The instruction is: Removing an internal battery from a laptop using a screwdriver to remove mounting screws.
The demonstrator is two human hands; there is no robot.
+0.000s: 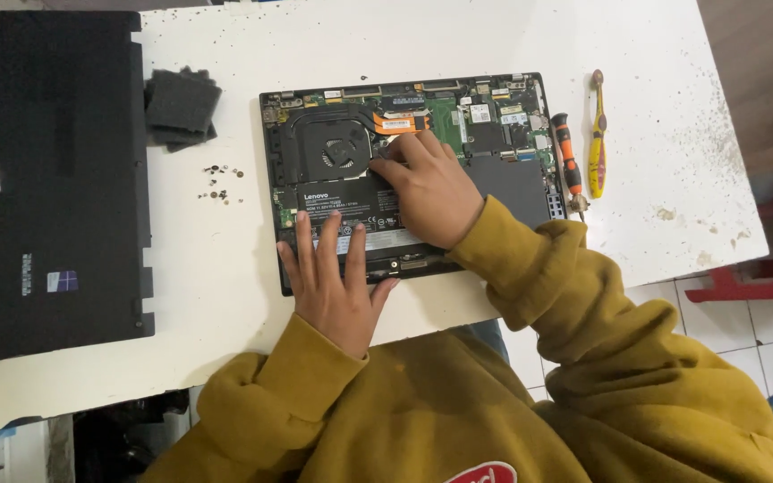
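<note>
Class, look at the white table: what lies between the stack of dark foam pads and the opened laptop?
In the head view, a scatter of small screws lies on the table between the foam pads and the laptop.

It looks like a small repair bench: an opened laptop on a stained white table, loose screws, screwdrivers, a tiled floor beneath.

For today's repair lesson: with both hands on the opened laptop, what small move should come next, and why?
Probably lift the battery: the right hand has fingertips at its top edge by the fan, while the left hand lies flat on its lower edge.
</note>
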